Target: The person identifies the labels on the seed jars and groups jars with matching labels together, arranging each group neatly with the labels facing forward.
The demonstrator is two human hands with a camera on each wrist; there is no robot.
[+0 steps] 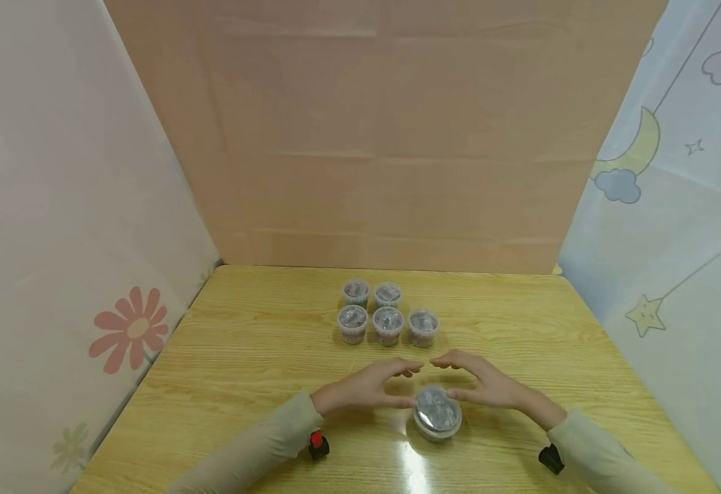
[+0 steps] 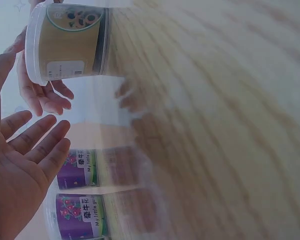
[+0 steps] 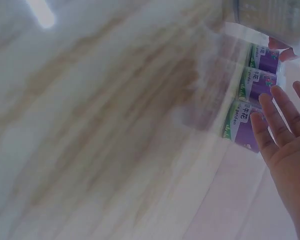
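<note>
A round plastic tub with a clear lid stands upright on the wooden table near its front. In the left wrist view the same tub shows a tan label with a dark base. My left hand is at its left, thumb tip right at the lid's rim and fingers loosely extended beyond it. From the other side my right hand mirrors this, its thumb tip overlapping the lid edge in the head view. Neither hand curls its fingers round the tub. Only part of the tub enters the right wrist view.
Farther back, several smaller lidded cups stand in two rows. Purple and green labels show on their sides. A tan backdrop rises behind the table, with patterned panels at either side.
</note>
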